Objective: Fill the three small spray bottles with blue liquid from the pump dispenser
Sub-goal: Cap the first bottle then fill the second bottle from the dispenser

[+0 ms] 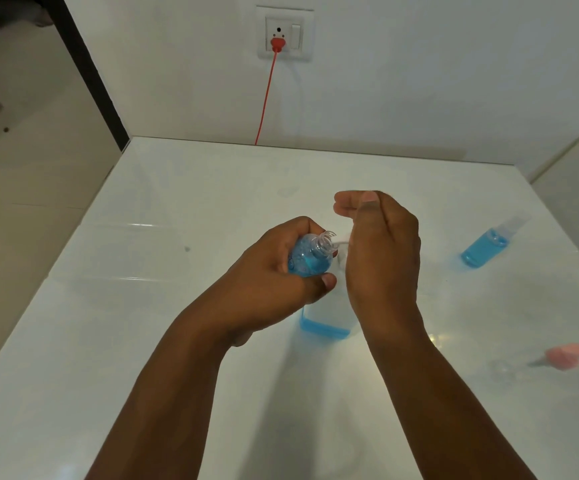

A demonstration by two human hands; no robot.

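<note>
White wall (419, 81) behind a glossy white desk (177, 341), seen from above. A red plug (276, 45) sits in the wall socket (284, 33); its red cord (265, 98) drops behind the desk's far edge.

Near the middle of the desk, the left hand (274, 268) grips a small spray bottle (310, 258) — uncapped, its clear threaded neck tilted toward the right hand, its body full of blue liquid with bubbles. Fingers curl round the far side of the bottle and the thumb closes over its near side.

The right hand (381, 251) is curled over the top of the pump dispenser (326, 320), fingers bent at the pump head. A white spout shows just at the small bottle's mouth. The dispenser stands on the desk under both hands; a shallow layer of blue liquid shows at its base.

Toward the desk's right edge stands a second spray bottle (485, 247), filled blue and capped with a clear cover. Nearer the right front, a pink pump top (575, 356) rests on a clear bottle — blurred, contents not discernible.
</note>
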